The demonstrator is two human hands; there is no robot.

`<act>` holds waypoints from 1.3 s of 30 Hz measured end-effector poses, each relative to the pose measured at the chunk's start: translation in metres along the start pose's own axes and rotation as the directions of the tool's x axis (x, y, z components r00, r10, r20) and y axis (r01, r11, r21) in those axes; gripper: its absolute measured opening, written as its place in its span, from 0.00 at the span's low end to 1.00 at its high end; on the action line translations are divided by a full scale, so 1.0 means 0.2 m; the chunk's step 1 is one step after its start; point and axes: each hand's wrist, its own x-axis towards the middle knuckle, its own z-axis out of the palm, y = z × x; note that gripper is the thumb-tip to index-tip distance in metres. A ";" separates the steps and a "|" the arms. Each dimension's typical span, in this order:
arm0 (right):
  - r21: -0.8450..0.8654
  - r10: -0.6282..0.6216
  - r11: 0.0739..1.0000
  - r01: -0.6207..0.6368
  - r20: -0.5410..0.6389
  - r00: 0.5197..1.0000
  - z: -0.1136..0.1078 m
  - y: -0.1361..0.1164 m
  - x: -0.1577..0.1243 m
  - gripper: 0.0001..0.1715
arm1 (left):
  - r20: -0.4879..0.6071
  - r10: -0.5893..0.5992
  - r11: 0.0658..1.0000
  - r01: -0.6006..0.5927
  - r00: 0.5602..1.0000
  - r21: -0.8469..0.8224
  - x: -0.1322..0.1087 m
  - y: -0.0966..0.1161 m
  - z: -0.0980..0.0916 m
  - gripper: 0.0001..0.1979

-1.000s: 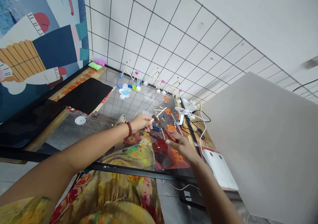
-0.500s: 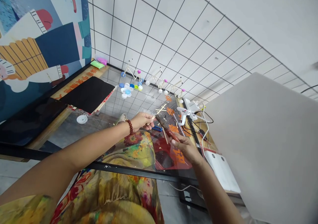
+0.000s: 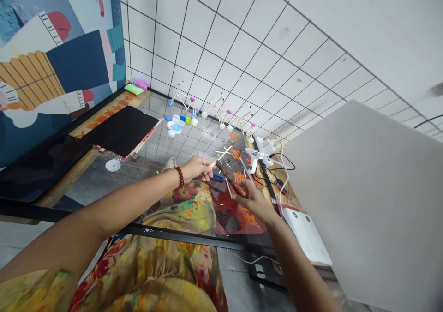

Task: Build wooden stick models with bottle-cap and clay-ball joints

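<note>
My left hand (image 3: 197,168), with a beaded bracelet on its wrist, pinches thin pale wooden sticks (image 3: 210,166) over the glass tabletop. My right hand (image 3: 255,202) is closed round the red-brown handle of a pair of pliers (image 3: 239,189). The dark jaws point up and left and meet the stick end by my left fingertips; whether they grip it I cannot tell. A pale strip lies along the pliers' near side. Just beyond my fingers are loose crossed sticks (image 3: 224,152) and small scraps. A blue tool (image 3: 218,178) lies beneath.
Stick frames with bottle-cap wheels (image 3: 183,100) stand along the grid wall. Several coloured caps (image 3: 177,127) lie before them. A white glue gun (image 3: 254,159) with cables is at right. A black sheet (image 3: 122,129) and a white lid (image 3: 112,165) are at left.
My right hand has turned slightly round the pliers' handle and its fingers have shifted. My left hand stays almost in place with the sticks. The whole view has drifted a little.
</note>
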 end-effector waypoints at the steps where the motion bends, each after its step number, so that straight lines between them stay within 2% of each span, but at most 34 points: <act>1: -0.017 -0.007 1.000 0.007 0.012 1.000 0.00 0.00 0.00 0.26 | 0.005 0.000 1.000 0.000 1.000 0.012 0.00 0.00 0.00 0.08; 5: -0.059 -0.020 0.998 0.026 0.098 0.995 -0.01 -0.02 0.01 0.27 | 0.019 -0.002 1.000 0.002 1.000 0.020 -0.01 0.01 0.00 0.08; 13: -0.085 0.018 0.996 -0.012 0.075 0.997 0.00 -0.03 0.01 0.32 | 0.017 0.012 1.000 -0.012 1.000 0.008 -0.01 0.01 0.00 0.08; 21: -0.370 -0.053 0.927 0.059 0.028 0.998 0.00 -0.06 -0.01 0.23 | 0.073 0.018 0.998 -0.022 0.997 0.057 -0.01 0.00 0.00 0.05; 23: -0.428 -0.071 0.901 0.074 0.024 0.997 0.02 -0.07 -0.01 0.22 | 0.076 0.035 0.997 -0.039 0.996 0.059 -0.01 -0.01 0.01 0.08; 27: -0.479 -0.109 0.872 0.095 -0.002 0.994 0.06 -0.09 -0.01 0.22 | 0.000 0.041 0.997 -0.040 0.999 0.064 -0.01 -0.01 0.03 0.11; 31: -0.548 -0.096 0.834 0.063 -0.032 0.995 0.08 -0.09 0.00 0.22 | -0.056 0.047 0.998 -0.044 0.997 0.055 -0.02 -0.01 0.06 0.13; 35: -0.664 -0.091 0.748 0.017 -0.077 0.993 0.07 -0.08 0.02 0.25 | -0.133 0.092 0.995 -0.086 0.987 0.056 -0.03 -0.01 0.09 0.14; 39: -0.747 -0.166 0.664 0.039 -0.096 0.982 0.05 -0.10 0.06 0.23 | -0.209 0.128 0.991 -0.118 0.969 0.059 -0.02 -0.03 0.11 0.13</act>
